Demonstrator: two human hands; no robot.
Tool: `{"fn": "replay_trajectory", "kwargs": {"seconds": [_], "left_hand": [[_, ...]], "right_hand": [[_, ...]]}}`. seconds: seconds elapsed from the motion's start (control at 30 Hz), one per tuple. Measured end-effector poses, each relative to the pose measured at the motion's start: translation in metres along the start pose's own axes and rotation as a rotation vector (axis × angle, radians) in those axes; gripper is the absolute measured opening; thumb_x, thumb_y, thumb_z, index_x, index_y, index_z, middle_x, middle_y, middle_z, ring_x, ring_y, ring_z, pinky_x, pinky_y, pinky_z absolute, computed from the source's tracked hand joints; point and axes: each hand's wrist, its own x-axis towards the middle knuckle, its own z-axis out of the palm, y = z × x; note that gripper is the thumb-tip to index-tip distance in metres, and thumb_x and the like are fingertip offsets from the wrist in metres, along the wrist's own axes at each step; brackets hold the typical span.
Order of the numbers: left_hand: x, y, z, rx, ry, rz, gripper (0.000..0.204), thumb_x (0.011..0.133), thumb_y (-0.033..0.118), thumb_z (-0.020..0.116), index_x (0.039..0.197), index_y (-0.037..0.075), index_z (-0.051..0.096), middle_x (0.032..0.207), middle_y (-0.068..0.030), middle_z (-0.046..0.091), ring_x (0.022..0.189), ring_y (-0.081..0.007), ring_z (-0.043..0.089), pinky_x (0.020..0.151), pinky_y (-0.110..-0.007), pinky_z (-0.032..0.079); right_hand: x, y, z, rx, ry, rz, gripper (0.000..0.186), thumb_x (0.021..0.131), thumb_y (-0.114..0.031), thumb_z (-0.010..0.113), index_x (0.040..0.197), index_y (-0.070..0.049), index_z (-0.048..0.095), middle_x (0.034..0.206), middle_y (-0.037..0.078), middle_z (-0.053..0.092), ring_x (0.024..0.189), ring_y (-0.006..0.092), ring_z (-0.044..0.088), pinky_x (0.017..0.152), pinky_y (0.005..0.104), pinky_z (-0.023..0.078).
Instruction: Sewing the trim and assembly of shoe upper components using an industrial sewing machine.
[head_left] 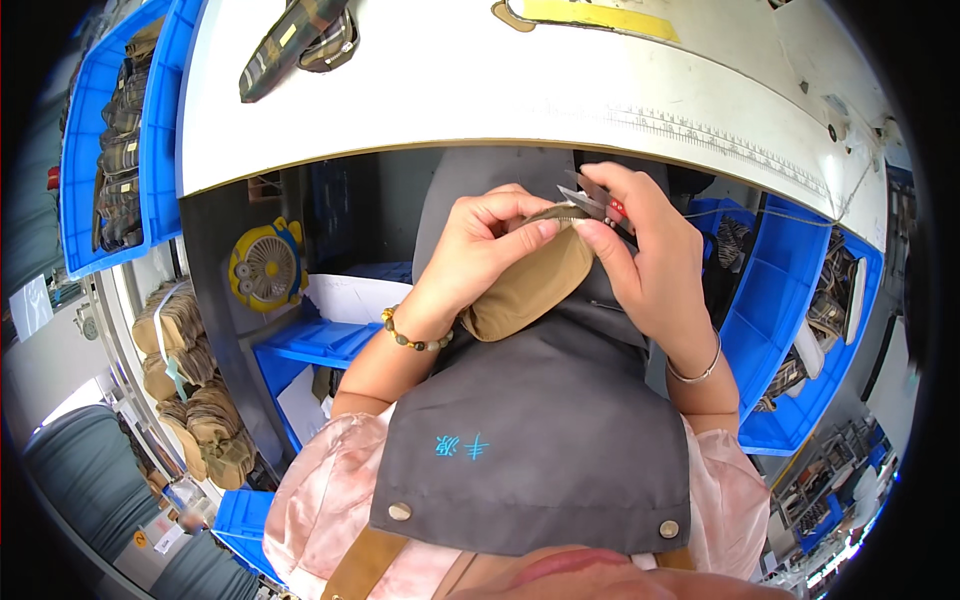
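Over my lap, my left hand (478, 238) pinches the upper edge of a curved tan fabric piece (530, 292) between thumb and fingers. A seam runs along that edge. My right hand (645, 248) is closed around a small pair of thread snips (588, 203) with pointed metal blades and a bit of red on the handle. Its thumb touches the fabric edge too. The blades lie close to the edge, between my two hands. The rest of the snips' handle is hidden by my right fingers.
Ahead is a white table (420, 110) with a printed ruler scale. A dark plaid sewn piece (295, 45) and a yellow strip (600, 16) lie on it. Blue crates (765, 300) of sewn pieces stand both sides. A yellow fan (268, 265) and bundled pieces (170, 320) are left.
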Motion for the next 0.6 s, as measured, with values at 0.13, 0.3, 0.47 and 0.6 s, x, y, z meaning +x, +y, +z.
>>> {"fn": "replay_trajectory", "kwargs": {"seconds": [0.13, 0.3, 0.47, 0.6], "left_hand": [[0.001, 0.0042, 0.0001, 0.01, 0.039, -0.004, 0.012, 0.093, 0.002, 0.068, 0.103, -0.002, 0.074, 0.093, 0.0003, 0.063, 0.086, -0.0072, 0.058, 0.077, -0.022, 0.046], [0.0026, 0.0032, -0.0012, 0.019, 0.042, -0.01, 0.012, 0.093, 0.002, 0.068, 0.102, -0.002, 0.073, 0.092, 0.0006, 0.063, 0.085, -0.0066, 0.057, 0.076, -0.022, 0.046], [0.0021, 0.0066, -0.0011, 0.0, 0.029, -0.048, 0.011, 0.092, 0.002, 0.069, 0.101, -0.002, 0.073, 0.091, 0.0014, 0.062, 0.083, -0.0052, 0.056, 0.072, -0.02, 0.045], [0.0029, 0.0053, -0.0007, 0.002, 0.035, -0.052, 0.01, 0.092, 0.002, 0.069, 0.1, -0.002, 0.073, 0.09, 0.0016, 0.062, 0.082, -0.0048, 0.056, 0.071, -0.02, 0.044]], "right_hand": [[-0.006, -0.0021, -0.0007, -0.242, 0.031, -0.205, 0.029, 0.085, -0.014, 0.072, 0.113, -0.013, 0.069, 0.078, 0.003, 0.055, 0.064, 0.0182, 0.057, 0.053, 0.0316, 0.043], [-0.0059, 0.0048, 0.0072, -0.387, 0.088, -0.331, 0.029, 0.081, -0.01, 0.073, 0.11, -0.014, 0.072, 0.074, -0.001, 0.051, 0.06, 0.0143, 0.053, 0.049, 0.029, 0.038], [-0.0063, 0.0034, 0.0048, -0.414, 0.054, -0.312, 0.028, 0.08, -0.008, 0.073, 0.107, -0.013, 0.074, 0.071, 0.0, 0.046, 0.059, 0.0135, 0.051, 0.049, 0.0286, 0.038], [-0.0063, 0.0048, 0.0033, -0.399, 0.046, -0.308, 0.028, 0.08, -0.008, 0.073, 0.108, -0.013, 0.074, 0.071, 0.0, 0.045, 0.059, 0.0134, 0.051, 0.049, 0.0288, 0.038]]}}
